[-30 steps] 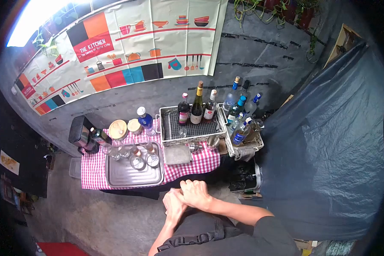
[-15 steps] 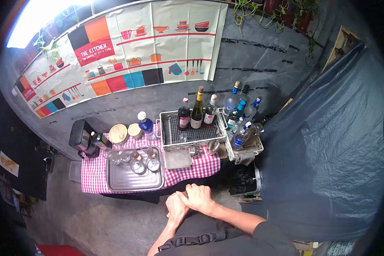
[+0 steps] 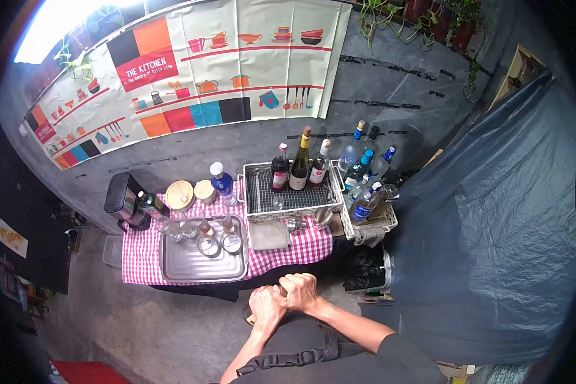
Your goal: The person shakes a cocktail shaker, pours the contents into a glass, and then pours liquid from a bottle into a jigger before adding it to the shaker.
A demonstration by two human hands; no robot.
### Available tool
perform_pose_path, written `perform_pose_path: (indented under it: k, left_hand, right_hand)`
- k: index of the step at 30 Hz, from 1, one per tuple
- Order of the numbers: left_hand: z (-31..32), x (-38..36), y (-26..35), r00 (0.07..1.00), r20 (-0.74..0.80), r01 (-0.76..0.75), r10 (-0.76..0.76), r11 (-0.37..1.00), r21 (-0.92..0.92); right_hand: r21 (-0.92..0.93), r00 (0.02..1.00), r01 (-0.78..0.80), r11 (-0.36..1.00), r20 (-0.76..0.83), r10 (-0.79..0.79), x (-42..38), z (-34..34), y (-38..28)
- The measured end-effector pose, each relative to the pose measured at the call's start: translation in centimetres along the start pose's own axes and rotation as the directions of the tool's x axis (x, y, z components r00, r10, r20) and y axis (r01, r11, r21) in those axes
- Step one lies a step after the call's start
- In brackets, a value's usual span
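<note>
- Left hand (image 3: 267, 308): fingers wrapped around dark object (image 3: 248, 313), mostly hidden; type cannot tell.
- Right hand (image 3: 300, 292): fingers clenched just beside left hand, at brownish bit between both; cannot tell whether actually gripping it.
- Dark object: in front of torso, off near side of checked cloth (image 3: 141, 259), tan patch showing below left hand.
- On cloth, left: metal tray (image 3: 205, 272) with several clear glasses (image 3: 231, 242).
- Right of tray: folded grey cloth (image 3: 269, 236), metal cup (image 3: 322, 216) near it.
- Behind those: white basket (image 3: 292, 216), three upright bottles (image 3: 299, 173) inside.
- Far right: smaller basket (image 3: 379, 232), more bottles (image 3: 365, 208), packed close.
</note>
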State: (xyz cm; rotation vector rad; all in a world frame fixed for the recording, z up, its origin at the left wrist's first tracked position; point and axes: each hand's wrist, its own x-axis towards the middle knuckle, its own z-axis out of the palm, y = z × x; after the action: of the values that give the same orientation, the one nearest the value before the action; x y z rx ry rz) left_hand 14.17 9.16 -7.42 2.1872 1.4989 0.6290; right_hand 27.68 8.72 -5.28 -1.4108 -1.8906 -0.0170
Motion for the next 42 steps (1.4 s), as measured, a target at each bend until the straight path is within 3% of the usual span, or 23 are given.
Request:
perform_pose_path:
  k: [3, 5, 9, 10, 11, 13, 14, 15, 17, 18, 19, 21, 25, 27, 29, 30, 33, 34, 36, 41, 42]
  left_hand:
    - [-1.0, -0.2, 0.8, 0.991, 0.068, 0.116, -0.111, 0.990, -0.076]
    - [-1.7, 0.0, 1.0, 0.992, 0.086, 0.105, -0.098, 0.991, -0.085]
    - [-1.4, 0.1, 0.8, 0.995, 0.068, 0.075, -0.071, 0.995, -0.063]
    - [-2.3, 0.3, 1.3, 0.992, 0.063, 0.117, -0.110, 0.987, -0.109]
    - [-3.2, 0.4, 1.8, 0.987, 0.062, 0.157, -0.149, 0.975, -0.155]
    - [-2.8, 0.6, 0.6, 0.963, 0.089, 0.266, -0.256, 0.955, -0.135]
    - [-2.9, 0.5, 0.2, 0.954, 0.086, 0.297, -0.288, 0.947, -0.122]
    - [-3.0, 0.5, -0.1, 0.944, 0.083, 0.328, -0.321, 0.938, -0.109]
    - [-3.2, 0.3, -0.5, 0.935, 0.067, 0.355, -0.349, 0.929, -0.110]
    - [-3.3, 0.3, -0.7, 0.927, 0.048, 0.376, -0.373, 0.920, -0.112]
    - [-3.3, 0.2, -1.0, 0.925, 0.049, 0.379, -0.376, 0.919, -0.111]
    - [-3.2, -0.1, -1.5, 0.922, 0.009, 0.383, -0.388, 0.905, -0.185]
    - [-3.1, -0.4, -2.3, 0.906, -0.031, 0.409, -0.422, 0.893, -0.186]
    - [-3.0, -0.5, -2.5, 0.900, -0.035, 0.423, -0.435, 0.888, -0.180]
    - [-2.8, -0.5, -2.6, 0.893, -0.040, 0.433, -0.448, 0.879, -0.200]
    - [-2.5, -0.6, -2.8, 0.891, -0.035, 0.439, -0.453, 0.877, -0.195]
    - [-2.0, -0.6, -3.4, 0.874, 0.009, 0.477, -0.486, 0.855, -0.205]
    - [-2.0, -0.5, -3.5, 0.874, 0.012, 0.477, -0.486, 0.852, -0.218]
    - [-1.9, -0.2, -3.6, 0.871, 0.021, 0.479, -0.490, 0.841, -0.250]
    - [-1.7, 1.5, -3.0, 0.878, -0.014, 0.458, -0.478, 0.849, -0.265]
    - [-1.6, 1.9, -2.9, 0.881, -0.021, 0.449, -0.473, 0.849, -0.278]
  right_hand:
    - [-0.010, 0.996, -0.046, 0.999, 0.072, 0.047, 0.6, 0.0, -0.4]
    - [0.061, 0.975, -0.070, 0.996, 0.216, 0.056, 0.8, 0.0, 0.1]
    - [0.350, 0.923, -0.078, 0.933, 0.380, -0.066, 2.1, -0.4, 1.9]
    - [0.553, 0.940, -0.191, 0.811, 0.341, -0.011, 1.7, 0.7, 2.4]
    - [0.645, 0.896, -0.335, 0.687, 0.444, 0.020, 0.8, 1.4, 4.6]
    - [0.735, 0.932, -0.362, 0.573, 0.278, 0.232, 0.5, 1.1, 4.0]
    - [0.714, 0.841, -0.530, 0.457, 0.373, 0.392, -0.4, 1.3, 4.5]
    - [0.695, 0.813, -0.570, 0.438, 0.401, 0.423, -1.0, 1.3, 5.3]
    - [0.653, 0.591, -0.747, 0.122, 0.570, 0.570, -3.2, 3.2, 7.2]
    - [0.635, 0.535, -0.771, -0.042, 0.682, 0.499, -5.6, 4.9, 9.7]
    - [0.633, 0.533, -0.773, -0.044, 0.685, 0.498, -6.4, 5.1, 9.6]
    - [0.469, 0.285, -0.850, -0.241, 0.793, 0.538, -7.6, 5.3, 9.5]
    - [0.419, 0.366, -0.907, 0.046, 0.729, 0.578, -9.7, 7.9, 10.8]
    - [0.523, 0.545, -0.826, 0.211, 0.643, 0.538, -9.1, 10.7, 12.5]
    - [0.460, 0.561, -0.825, 0.328, 0.597, 0.574, -6.5, 12.9, 14.0]
    - [0.319, 0.558, -0.827, 0.463, 0.562, 0.610, -3.3, 12.0, 13.4]
    - [0.284, 0.727, -0.679, 0.677, 0.382, 0.570, 0.2, 15.1, 15.3]
    - [0.288, 0.725, -0.682, 0.672, 0.385, 0.571, 2.1, 14.6, 15.5]
    - [0.329, 0.829, -0.558, 0.762, 0.272, 0.489, 5.9, 12.5, 15.1]
    - [0.179, 0.863, -0.496, 0.849, 0.207, 0.461, 11.7, 8.6, 19.4]
    - [0.169, 0.864, -0.482, 0.859, 0.252, 0.436, 12.3, 8.6, 20.6]
